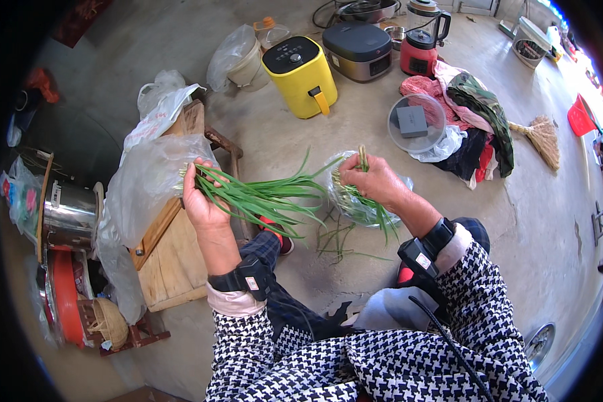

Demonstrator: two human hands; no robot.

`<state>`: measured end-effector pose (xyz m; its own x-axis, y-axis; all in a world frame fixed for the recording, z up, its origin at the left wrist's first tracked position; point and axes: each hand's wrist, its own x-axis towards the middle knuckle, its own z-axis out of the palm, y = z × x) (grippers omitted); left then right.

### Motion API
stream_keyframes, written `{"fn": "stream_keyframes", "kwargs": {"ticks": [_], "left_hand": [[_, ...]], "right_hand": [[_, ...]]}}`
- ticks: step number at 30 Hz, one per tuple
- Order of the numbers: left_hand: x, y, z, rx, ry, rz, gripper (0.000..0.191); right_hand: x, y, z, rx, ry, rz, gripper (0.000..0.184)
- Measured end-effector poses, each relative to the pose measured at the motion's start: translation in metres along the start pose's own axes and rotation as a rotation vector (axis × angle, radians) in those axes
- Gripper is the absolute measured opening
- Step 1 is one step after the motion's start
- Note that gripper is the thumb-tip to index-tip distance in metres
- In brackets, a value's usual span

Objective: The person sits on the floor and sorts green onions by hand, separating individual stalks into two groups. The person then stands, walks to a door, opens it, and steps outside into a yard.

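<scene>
My left hand (207, 201) is closed around a bunch of long green leafy stalks, likely garlic chives (261, 193); their pale ends stick out to the left and the leaves trail right. Another small bunch is gripped in my right hand (369, 178), its pale ends pointing up and its leaves hanging below the fingers. Beneath that hand a clear plastic bag (404, 183) lies on the floor with more of the stalks in it. Several loose green leaves (337, 243) are scattered on the concrete just in front of the bag.
On my left stands a wooden board (173, 256) with plastic bags (145, 176) over it, beside a steel pot (70, 216). Ahead are a yellow air fryer (301, 75), a rice cooker (358, 50) and a red blender (419, 55). Piled cloths (482, 110) and a straw broom (542, 138) lie to the right.
</scene>
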<state>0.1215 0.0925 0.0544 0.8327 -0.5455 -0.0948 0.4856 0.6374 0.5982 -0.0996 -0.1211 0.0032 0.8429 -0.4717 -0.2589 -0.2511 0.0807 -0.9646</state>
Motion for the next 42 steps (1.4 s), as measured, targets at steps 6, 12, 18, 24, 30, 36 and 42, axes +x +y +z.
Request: {"fn": "stream_keyframes", "kwargs": {"ticks": [6,12,18,24,30,36,42], "left_hand": [[-0.003,-0.008,0.005,-0.086,-0.153,-0.092,0.012],[-0.007,-0.022,0.014,-0.083,-0.205,-0.155,0.013],[-0.006,-0.024,0.017,-0.081,-0.24,-0.17,0.015],[-0.006,-0.024,0.017,-0.062,-0.194,-0.151,0.012],[-0.003,-0.023,0.01,-0.066,-0.139,-0.136,0.012],[0.0,-0.015,-0.002,-0.109,-0.159,-0.109,0.012],[0.005,-0.004,-0.012,-0.147,-0.156,-0.073,0.015]], "right_hand": [[0.003,-0.015,-0.019,0.178,0.148,-0.076,0.02],[0.0,-0.009,-0.006,-0.049,-0.153,-0.203,0.024],[-0.004,-0.009,-0.004,-0.195,-0.26,-0.277,0.022],[-0.005,-0.008,-0.002,-0.266,-0.235,-0.31,0.019],[-0.006,-0.006,0.003,0.016,-0.144,-0.105,0.016],[0.001,-0.002,-0.001,0.443,0.018,0.054,0.014],[0.003,0.0,-0.01,0.443,0.071,0.007,0.024]]}}
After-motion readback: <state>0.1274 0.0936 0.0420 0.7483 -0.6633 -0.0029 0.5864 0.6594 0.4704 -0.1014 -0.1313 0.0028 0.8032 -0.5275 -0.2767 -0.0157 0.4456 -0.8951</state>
